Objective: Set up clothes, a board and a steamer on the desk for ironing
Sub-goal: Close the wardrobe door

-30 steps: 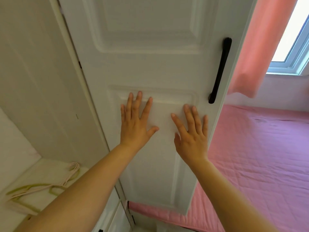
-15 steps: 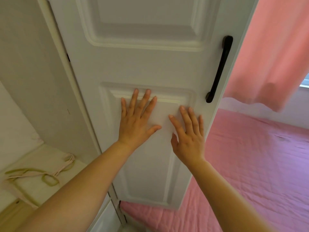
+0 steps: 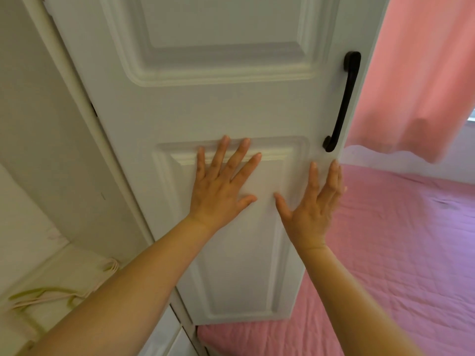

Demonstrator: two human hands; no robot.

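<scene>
A white panelled wardrobe door [image 3: 221, 106] with a black handle [image 3: 343, 104] stands open in front of me. My left hand [image 3: 221, 186] lies flat on its lower panel, fingers spread and straight. My right hand [image 3: 313, 201] is beside it near the door's right edge, fingers straight and upward, thumb out; whether its palm touches the door I cannot tell. Neither hand holds anything. No clothes, board or steamer are in view.
Inside the wardrobe at the lower left, a shelf [image 3: 38, 273] carries several pale pink and green hangers [image 3: 59, 294]. A bed with a pink quilted cover [image 3: 401, 253] fills the right. A pink curtain [image 3: 421, 73] hangs at the upper right.
My right hand has slid right toward the door's edge and lifted partly off the panel. My left hand stays flat on the door. The view has shifted a little.
</scene>
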